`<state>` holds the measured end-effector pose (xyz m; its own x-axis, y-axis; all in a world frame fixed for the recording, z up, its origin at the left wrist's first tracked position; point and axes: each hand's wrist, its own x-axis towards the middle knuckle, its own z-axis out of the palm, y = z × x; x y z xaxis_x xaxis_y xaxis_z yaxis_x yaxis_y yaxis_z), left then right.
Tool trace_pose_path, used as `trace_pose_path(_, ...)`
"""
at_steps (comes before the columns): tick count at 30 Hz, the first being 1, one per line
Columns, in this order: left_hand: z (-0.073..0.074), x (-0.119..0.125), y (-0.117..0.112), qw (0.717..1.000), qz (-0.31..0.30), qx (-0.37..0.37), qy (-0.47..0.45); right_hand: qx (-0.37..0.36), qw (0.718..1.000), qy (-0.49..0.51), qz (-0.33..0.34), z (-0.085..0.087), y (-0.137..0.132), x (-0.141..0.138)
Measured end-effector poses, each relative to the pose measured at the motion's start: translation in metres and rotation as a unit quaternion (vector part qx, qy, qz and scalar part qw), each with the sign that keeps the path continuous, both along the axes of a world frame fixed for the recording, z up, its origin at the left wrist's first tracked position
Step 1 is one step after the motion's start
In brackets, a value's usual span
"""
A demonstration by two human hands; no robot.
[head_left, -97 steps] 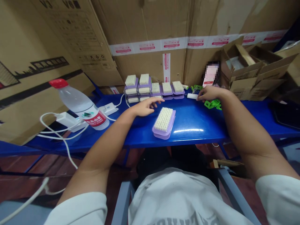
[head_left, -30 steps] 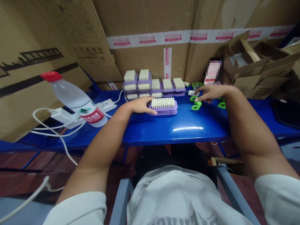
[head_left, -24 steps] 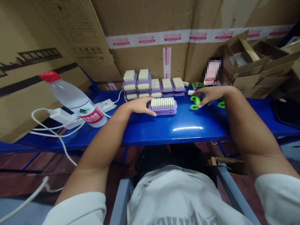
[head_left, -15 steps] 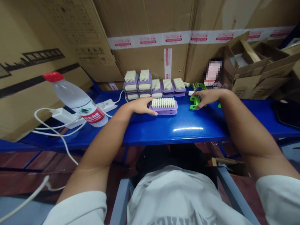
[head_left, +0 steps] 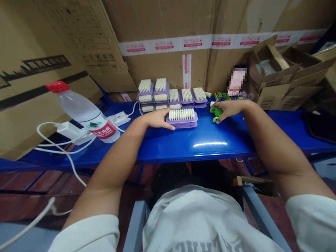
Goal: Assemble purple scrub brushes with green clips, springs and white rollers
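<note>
My left hand [head_left: 157,119] grips the left end of a lilac scrub brush [head_left: 181,119] with cream bristles, which lies on the blue table [head_left: 210,147]. Just to the right, my right hand [head_left: 228,110] curls over a bright green plastic piece [head_left: 216,114], pinning it to the tabletop. A small white cylinder [head_left: 212,104] pokes out beside those fingertips. Several more lilac brushes [head_left: 160,95] stand stacked in rows behind the left hand, and the brush in my grip sits just in front of them.
A water bottle with a red cap [head_left: 86,115] stands at the left, beside a white power strip [head_left: 119,119] and tangled white cables. Open cardboard boxes [head_left: 278,77] sit at the back right. A dark flat object [head_left: 319,126] lies at the far right of the table.
My right hand has slid left and down over the green piece. The brush under my left hand has shifted slightly left. The camera view has barely moved.
</note>
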<state>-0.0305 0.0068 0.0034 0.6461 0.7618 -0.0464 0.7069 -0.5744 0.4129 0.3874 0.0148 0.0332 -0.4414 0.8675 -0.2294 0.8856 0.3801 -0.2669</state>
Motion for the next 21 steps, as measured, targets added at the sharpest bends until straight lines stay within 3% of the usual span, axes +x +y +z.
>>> trace_pose_path(21, 0.004, 0.001, -0.002, 1.0, 0.004, -0.004, 0.008, 0.01, 1.0, 0.002, 0.016, -0.003, -0.004, -0.012)
